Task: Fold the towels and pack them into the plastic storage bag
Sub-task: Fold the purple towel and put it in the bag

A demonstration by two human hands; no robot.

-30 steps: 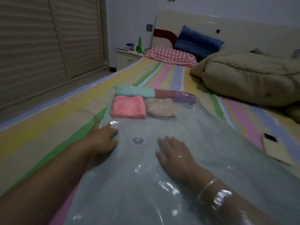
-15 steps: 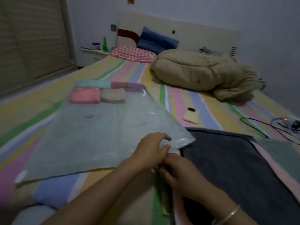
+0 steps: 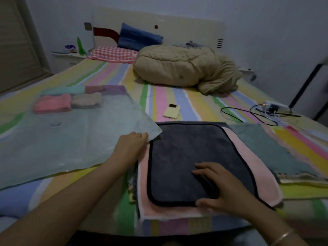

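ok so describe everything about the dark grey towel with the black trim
The dark grey towel looks plush, squarish with rounded corners and black trim. It lies flat, unfolded, on a pink towel on the striped bed. The right hand rests on its near right part, thumb at the near hem. The left hand sits by its far left corner, where a corner of the clear plastic bag overlaps it.

Dim, bluish room light, source not seen, colours muted, faint glare caught on the plastic storage bag [image 3: 71, 139], soft blur throughout, straight lines bowed at the edges, corners smeared.
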